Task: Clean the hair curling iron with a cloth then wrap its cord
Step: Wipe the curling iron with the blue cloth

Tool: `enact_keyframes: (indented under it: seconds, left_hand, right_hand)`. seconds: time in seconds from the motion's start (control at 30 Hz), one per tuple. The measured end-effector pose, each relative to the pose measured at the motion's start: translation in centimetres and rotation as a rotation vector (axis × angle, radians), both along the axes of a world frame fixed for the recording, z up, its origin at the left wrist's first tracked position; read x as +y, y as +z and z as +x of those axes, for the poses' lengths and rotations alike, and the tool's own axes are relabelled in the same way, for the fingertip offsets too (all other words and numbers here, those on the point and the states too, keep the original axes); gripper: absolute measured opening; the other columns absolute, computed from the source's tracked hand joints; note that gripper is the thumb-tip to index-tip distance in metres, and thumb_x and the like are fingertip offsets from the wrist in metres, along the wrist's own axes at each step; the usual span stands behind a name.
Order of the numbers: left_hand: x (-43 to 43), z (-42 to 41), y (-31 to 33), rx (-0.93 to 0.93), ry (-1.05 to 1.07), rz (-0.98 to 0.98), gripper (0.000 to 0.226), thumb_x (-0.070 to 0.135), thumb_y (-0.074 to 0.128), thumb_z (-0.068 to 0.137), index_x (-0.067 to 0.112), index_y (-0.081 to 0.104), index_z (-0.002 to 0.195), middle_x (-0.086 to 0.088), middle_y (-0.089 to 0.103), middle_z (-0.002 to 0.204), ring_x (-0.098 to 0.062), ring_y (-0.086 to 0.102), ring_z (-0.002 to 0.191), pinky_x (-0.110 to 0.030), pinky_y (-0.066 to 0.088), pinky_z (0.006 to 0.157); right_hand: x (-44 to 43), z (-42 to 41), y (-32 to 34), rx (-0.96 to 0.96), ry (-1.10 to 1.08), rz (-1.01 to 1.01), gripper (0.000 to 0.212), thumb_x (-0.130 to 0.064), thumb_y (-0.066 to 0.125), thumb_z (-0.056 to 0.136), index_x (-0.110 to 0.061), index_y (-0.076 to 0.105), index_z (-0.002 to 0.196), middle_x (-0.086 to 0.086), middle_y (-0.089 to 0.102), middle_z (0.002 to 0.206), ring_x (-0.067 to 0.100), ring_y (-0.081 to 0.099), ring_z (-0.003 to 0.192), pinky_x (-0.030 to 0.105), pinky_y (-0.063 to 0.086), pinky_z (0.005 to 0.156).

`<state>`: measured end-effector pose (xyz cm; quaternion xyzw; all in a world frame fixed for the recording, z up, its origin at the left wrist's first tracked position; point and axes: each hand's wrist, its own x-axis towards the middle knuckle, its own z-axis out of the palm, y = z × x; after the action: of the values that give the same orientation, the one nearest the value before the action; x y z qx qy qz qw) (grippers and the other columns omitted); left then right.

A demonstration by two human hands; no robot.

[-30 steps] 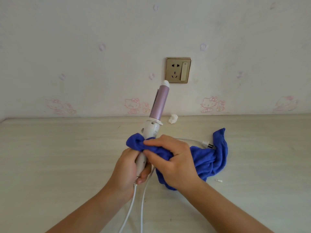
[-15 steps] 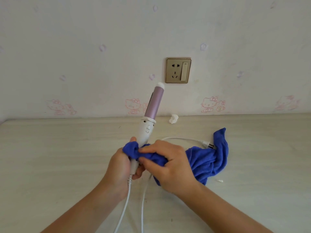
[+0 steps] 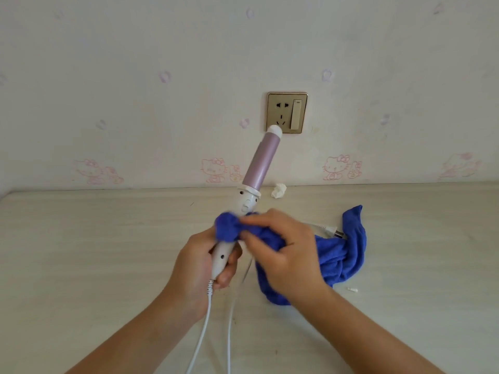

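**Cloth on the handle, centre frame**

Your left hand (image 3: 198,261) grips the curling iron (image 3: 249,201) by its white handle — barrel tilted toward the upper right. Your right hand (image 3: 283,247) pinches the blue cloth (image 3: 341,255) around the handle; the cord (image 3: 201,333) trails to the bottom edge, its plug (image 3: 333,231) lying behind the cloth

Left hand (image 3: 195,261) grips the curling iron (image 3: 249,195) while right hand (image 3: 286,252) presses blue cloth (image 3: 343,255) around it.

Pale wood-grain counter (image 3: 89,255) against the wall | crumpled white tissue (image 3: 278,190) near its far edge | blue terry cloth (image 3: 343,252) partly draped on it | white cord's plug (image 3: 330,231) beside the cloth | small white fragment (image 3: 353,289) nearby
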<state>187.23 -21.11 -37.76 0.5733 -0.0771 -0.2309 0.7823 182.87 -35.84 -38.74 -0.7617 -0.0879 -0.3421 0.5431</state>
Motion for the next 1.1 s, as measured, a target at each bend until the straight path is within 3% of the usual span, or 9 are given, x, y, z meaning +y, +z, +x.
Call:
enact_keyframes:
  seconds: [0.13,0.33,0.47,0.6,0.73,0.8,0.93,1.03,1.1]
  left_hand:
    - [-1.0,-1.5,-1.0,-0.173,-0.004,0.15,0.05,0.031,0.038,0.11,-0.013,0.06,0.106,-0.01,0.051,0.059,-0.016,0.032,0.039,-0.023,0.022,0.041]
    - [-0.9,-1.1,-0.4,-0.008,0.061,0.059,0.045,0.019,0.046,0.102,0.015,0.066,0.062,-0.005,0.046,0.053,-0.012,0.04,0.04,-0.024,0.027,0.04]
    - [-0.6,-1.3,-0.7,0.03,0.016,0.006,0.031,0.024,0.047,0.104,0.007,0.061,0.082,-0.005,0.043,0.055,-0.013,0.038,0.041,-0.022,0.027,0.037]
    - [-1.0,-1.6,-0.8,-0.038,-0.077,0.075,0.038,0.026,0.041,0.106,0.0,0.063,0.09,-0.004,0.049,0.058,-0.012,0.036,0.04,-0.022,0.025,0.038]
    - [-0.9,-0.8,-0.6,0.129,0.032,-0.023,0.027,0.016,0.047,0.098,0.005,0.062,0.078,-0.004,0.05,0.056,-0.014,0.046,0.044,-0.023,0.033,0.041]
    - [-0.6,-0.2,-0.6,0.222,0.049,-0.104,0.026,0.014,0.048,0.093,0.005,0.073,0.092,-0.006,0.056,0.065,-0.018,0.056,0.055,-0.027,0.046,0.052]
    - [-0.5,-0.1,-0.8,0.166,0.03,-0.086,0.022,0.016,0.056,0.083,0.007,0.076,0.086,-0.007,0.057,0.064,-0.015,0.05,0.047,-0.024,0.036,0.043]
    - [-1.1,-0.8,-1.0,0.077,-0.019,-0.01,0.033,0.022,0.053,0.096,0.007,0.076,0.079,-0.009,0.056,0.065,-0.014,0.04,0.042,-0.022,0.027,0.036]
    - [-1.3,-0.7,-0.8,0.125,0.02,-0.018,0.029,0.02,0.052,0.095,0.004,0.071,0.081,-0.007,0.054,0.058,-0.013,0.042,0.04,-0.021,0.028,0.034]
  right_hand:
    - [-2.5,0.0,1.7,-0.046,-0.162,0.19,0.024,-0.009,0.073,0.086,-0.03,0.079,0.096,-0.013,0.077,0.087,0.006,0.071,0.082,0.013,0.053,0.075]
    - [0.6,-0.1,-1.1,0.096,0.19,0.107,0.016,0.002,0.074,0.086,-0.006,0.078,0.099,-0.001,0.072,0.088,0.017,0.076,0.071,0.031,0.061,0.067]
    - [-0.4,0.3,-0.7,0.053,0.011,-0.004,0.017,-0.007,0.077,0.084,-0.015,0.08,0.099,-0.012,0.076,0.092,0.008,0.073,0.086,0.017,0.054,0.08]
    - [-2.5,0.4,0.4,0.064,-0.088,0.128,0.019,-0.007,0.075,0.087,-0.02,0.079,0.1,-0.008,0.077,0.089,0.011,0.072,0.082,0.018,0.055,0.075]
    - [0.0,-0.2,-0.8,0.169,0.206,0.149,0.016,-0.004,0.076,0.084,-0.014,0.079,0.096,0.004,0.077,0.095,0.022,0.077,0.08,0.042,0.062,0.077]
    - [0.9,-0.3,-1.1,0.241,0.345,0.102,0.014,-0.005,0.078,0.084,-0.009,0.078,0.097,0.007,0.077,0.093,0.024,0.078,0.078,0.048,0.064,0.075]
    - [-0.3,0.1,-0.4,0.123,0.149,0.002,0.017,-0.005,0.078,0.083,-0.014,0.08,0.098,-0.011,0.077,0.091,0.008,0.074,0.087,0.023,0.056,0.083]
    - [-1.7,0.3,0.0,0.08,-0.072,0.067,0.02,-0.005,0.078,0.086,-0.019,0.08,0.1,-0.01,0.078,0.091,0.011,0.073,0.09,0.022,0.056,0.083]
    - [-1.1,0.1,-0.4,0.118,0.051,0.081,0.02,0.001,0.079,0.084,-0.013,0.08,0.098,-0.006,0.078,0.091,0.01,0.074,0.087,0.022,0.056,0.082]
